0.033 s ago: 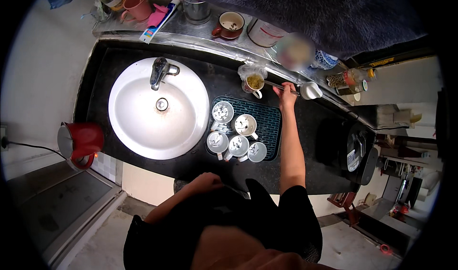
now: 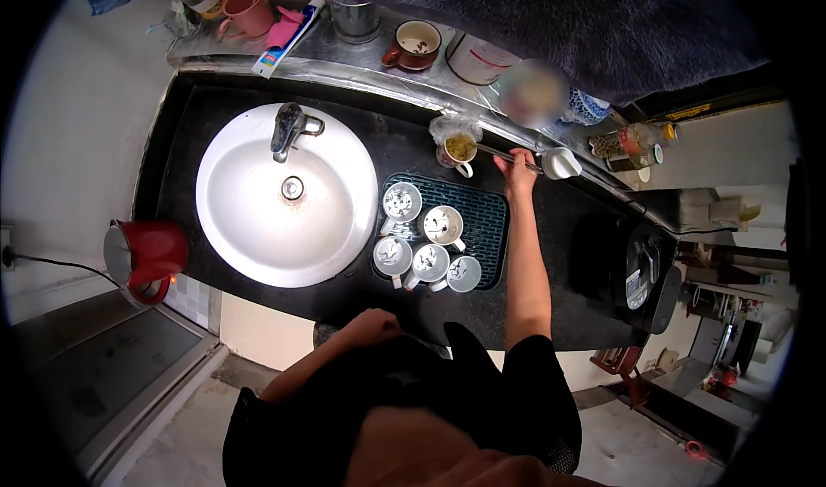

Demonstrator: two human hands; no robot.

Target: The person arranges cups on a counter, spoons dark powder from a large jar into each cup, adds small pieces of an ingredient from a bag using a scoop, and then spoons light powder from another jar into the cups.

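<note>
My right hand (image 2: 518,177), reaching to the back of the counter, is closed around the slim metal handle of a spoon (image 2: 494,152). The spoon's far end reaches into a white mug (image 2: 451,162) of yellow-green crumbly stuff, and its bowl is hidden. Clear crumpled plastic (image 2: 447,126) bunches behind that mug. Several white mugs (image 2: 428,264) stand on a dark ribbed drying tray (image 2: 492,220); most show dark shreds inside. My left hand (image 2: 373,325) rests low by the counter's front edge, fingers curled in; what they hold, if anything, is hidden.
A white basin (image 2: 249,242) with a metal tap (image 2: 288,130) lies left of the tray. Farther left stands a red kettle (image 2: 159,253). A white-topped container (image 2: 561,163) is beyond my right hand. At right sits a black appliance (image 2: 632,268); a ledge behind holds a brown cup (image 2: 404,54).
</note>
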